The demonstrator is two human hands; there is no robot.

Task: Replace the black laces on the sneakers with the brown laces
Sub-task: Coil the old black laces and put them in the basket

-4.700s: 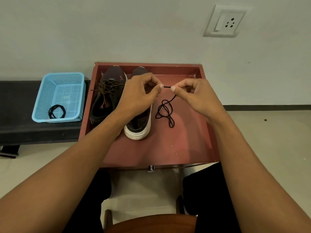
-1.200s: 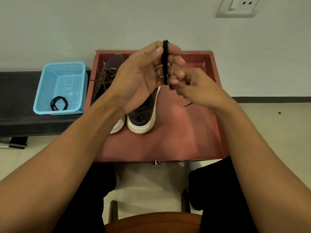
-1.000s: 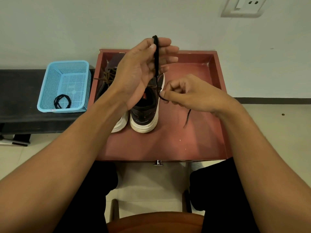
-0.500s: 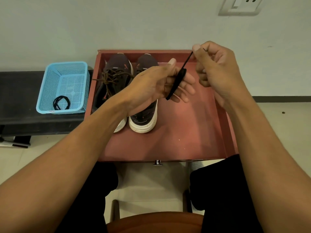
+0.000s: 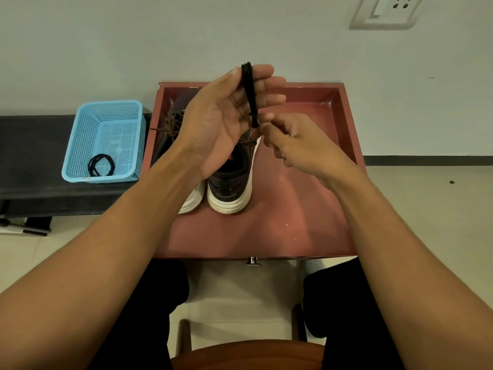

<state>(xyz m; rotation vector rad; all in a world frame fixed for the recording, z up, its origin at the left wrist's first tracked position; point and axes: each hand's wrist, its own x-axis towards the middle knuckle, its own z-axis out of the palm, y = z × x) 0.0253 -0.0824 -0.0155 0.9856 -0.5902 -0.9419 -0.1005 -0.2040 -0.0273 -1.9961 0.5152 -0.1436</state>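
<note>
Right half of red tray (image 5: 306,209) bare; sneakers (image 5: 229,180) at left. Blue basket (image 5: 80,145) holds coiled black lace (image 5: 100,164). Left hand (image 5: 226,116) wrapped in black lace bundle (image 5: 249,92); right hand (image 5: 296,142) pinching its lower end.

Right half of tray (image 5: 306,209) bare; sneakers (image 5: 229,182) along its left, basket (image 5: 106,140) beyond.

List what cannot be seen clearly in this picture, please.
- Left sneaker, head view: mostly behind the left hand.
- Right sneaker: its lacing is hidden by both hands.
- Black lace: its lower end disappears at the right hand.
- Wall socket: cut by the top edge.
</note>
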